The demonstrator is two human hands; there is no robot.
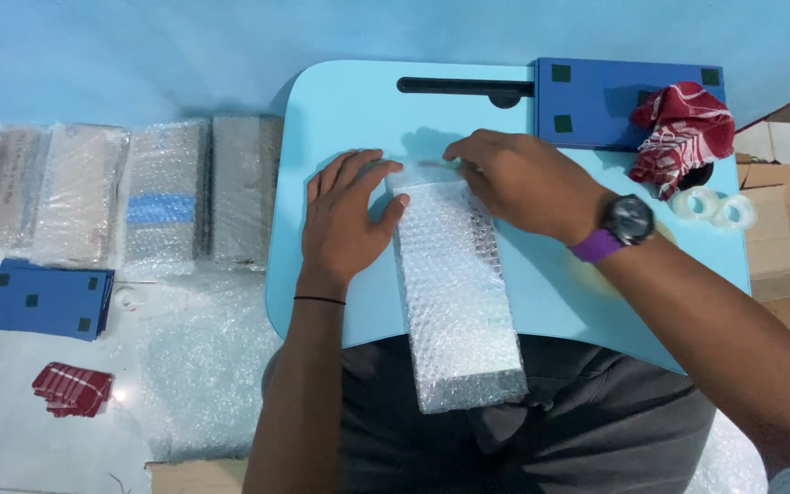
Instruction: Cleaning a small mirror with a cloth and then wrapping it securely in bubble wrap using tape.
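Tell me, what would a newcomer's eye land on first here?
The long bubble-wrapped parcel in the middle of the light blue lap table, with the left hand flat beside its far end and the right hand pressing on that end. Next, the red checked cloth at the table's far right corner, and the row of wrapped parcels on the floor to the left.

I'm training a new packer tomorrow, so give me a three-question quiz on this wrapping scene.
1. True or false: both hands touch the bubble-wrapped box.
2. Which hand presses the box's far end? A) left hand B) right hand
3. What lies beside the red checked cloth on the light blue lap desk?

Key:
1. True.
2. B; the left hand steadies the box's side.
3. Two clear tape rolls.
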